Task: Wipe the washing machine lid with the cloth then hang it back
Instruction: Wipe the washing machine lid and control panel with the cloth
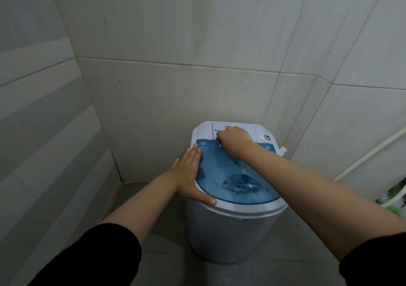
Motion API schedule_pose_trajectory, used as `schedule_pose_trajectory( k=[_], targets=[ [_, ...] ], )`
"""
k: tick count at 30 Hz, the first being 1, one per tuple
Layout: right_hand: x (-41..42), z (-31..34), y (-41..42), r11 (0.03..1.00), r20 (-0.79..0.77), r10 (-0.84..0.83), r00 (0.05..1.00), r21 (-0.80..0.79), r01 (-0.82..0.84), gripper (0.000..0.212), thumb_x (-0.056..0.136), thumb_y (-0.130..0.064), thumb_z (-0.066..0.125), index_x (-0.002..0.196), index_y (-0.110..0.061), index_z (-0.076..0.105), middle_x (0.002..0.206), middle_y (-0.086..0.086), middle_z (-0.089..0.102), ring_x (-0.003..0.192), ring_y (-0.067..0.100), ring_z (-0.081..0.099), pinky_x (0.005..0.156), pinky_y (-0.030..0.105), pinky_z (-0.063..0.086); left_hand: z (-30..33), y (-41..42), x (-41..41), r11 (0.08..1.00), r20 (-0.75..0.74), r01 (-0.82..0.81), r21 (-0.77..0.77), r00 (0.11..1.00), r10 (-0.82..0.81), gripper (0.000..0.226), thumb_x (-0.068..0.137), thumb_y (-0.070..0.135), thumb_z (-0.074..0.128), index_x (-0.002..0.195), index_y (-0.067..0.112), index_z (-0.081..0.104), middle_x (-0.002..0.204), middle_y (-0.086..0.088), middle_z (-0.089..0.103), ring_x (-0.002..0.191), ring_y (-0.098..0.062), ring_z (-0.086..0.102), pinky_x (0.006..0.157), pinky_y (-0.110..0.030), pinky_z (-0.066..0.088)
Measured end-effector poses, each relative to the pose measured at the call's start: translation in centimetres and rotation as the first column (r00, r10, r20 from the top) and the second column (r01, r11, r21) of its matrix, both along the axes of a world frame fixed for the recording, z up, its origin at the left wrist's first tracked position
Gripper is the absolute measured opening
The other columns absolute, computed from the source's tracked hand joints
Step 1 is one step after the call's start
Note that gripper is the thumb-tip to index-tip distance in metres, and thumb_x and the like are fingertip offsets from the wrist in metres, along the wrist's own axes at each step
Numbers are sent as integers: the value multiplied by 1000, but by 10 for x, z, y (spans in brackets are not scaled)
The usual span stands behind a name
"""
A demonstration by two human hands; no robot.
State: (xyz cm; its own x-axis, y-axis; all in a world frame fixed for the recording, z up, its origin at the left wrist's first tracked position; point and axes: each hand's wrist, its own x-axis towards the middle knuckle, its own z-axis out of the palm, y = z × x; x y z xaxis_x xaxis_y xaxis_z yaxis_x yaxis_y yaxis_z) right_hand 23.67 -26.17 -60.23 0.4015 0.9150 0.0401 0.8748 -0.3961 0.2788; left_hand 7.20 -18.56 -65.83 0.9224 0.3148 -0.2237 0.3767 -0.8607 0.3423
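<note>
A small white washing machine (230, 231) stands on the floor in a tiled corner. Its translucent blue lid (222, 176) is down, with dark specks on it. My left hand (190, 171) lies flat on the machine's left rim, fingers straight and together, holding nothing. My right hand (234, 139) is a closed fist at the back edge of the lid, over the white control panel (250, 130). Only a small greyish scrap of the cloth (219, 142) shows under the fist; the rest is hidden.
Grey tiled walls close in behind and on the left. A round knob (267, 137) and a white cap (283, 150) sit at the machine's right rear. A white hose (371, 151) runs down the right wall towards green-and-white items (393, 200) at the right edge.
</note>
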Motion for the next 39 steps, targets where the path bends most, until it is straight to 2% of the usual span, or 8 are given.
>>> schedule_pose_trajectory(
  k=[8,13,21,25,27,30,34,39],
  targets=[
    [8,21,-17,993,-147,59,987,-89,-73,48,79,2,52,122,-19,58,117,12,62,108,31,57,79,35,46,-1,1,0,1000,9,-5,-4,1000,5,148,46,81,66,144,17,-25,153,3,-35,142,-18,-26,117,-52,-5],
    [-5,22,-31,987,-125,68,990,-134,-84,49,79,1,55,124,-17,56,113,15,60,102,32,58,65,31,38,-2,1,0,1000,4,-6,-9,1000,6,148,46,81,65,144,18,-25,152,2,-35,142,-18,-26,117,-53,-5],
    [-32,12,-70,964,-107,177,979,-182,-194,45,82,-3,54,124,-18,55,106,10,65,97,30,61,76,40,52,-1,1,-1,1000,-1,0,-6,1000,0,148,47,81,65,144,17,-25,152,2,-36,142,-18,-27,117,-52,-5],
    [-21,37,-77,958,-315,96,944,-230,-174,52,75,-2,60,121,-26,59,113,2,66,104,25,60,83,36,52,0,2,0,1000,-6,5,-6,1000,-6,151,40,87,59,144,17,-26,152,1,-35,142,-20,-26,117,-54,-4],
    [-4,49,-74,982,-403,35,914,-157,-107,52,73,0,58,117,-27,62,113,0,68,104,23,61,85,35,53,-1,2,0,1000,-2,5,-12,1000,-5,152,38,88,57,144,17,-25,152,2,-36,142,-19,-26,117,-54,-4],
    [26,48,-60,1000,-279,-18,960,11,21,50,75,0,53,116,-27,62,112,4,67,101,28,62,77,33,53,-2,3,0,1000,6,6,-22,1000,-6,150,41,85,60,144,18,-25,152,3,-36,142,-18,-26,117,-54,-4],
    [48,24,-45,989,-159,-141,977,28,147,44,82,-1,51,121,-21,59,116,10,63,103,31,61,70,33,47,-3,3,1,1000,4,0,-15,1000,0,150,42,85,62,144,19,-26,152,5,-35,142,-17,-25,117,-53,-4],
    [49,-4,-47,987,-137,-120,983,92,133,44,84,2,47,124,-14,51,114,14,60,102,32,59,71,35,46,-5,4,1,1000,15,1,-31,1000,-1,151,40,86,61,144,19,-26,152,6,-36,142,-16,-27,117,-52,-5]
  ],
)
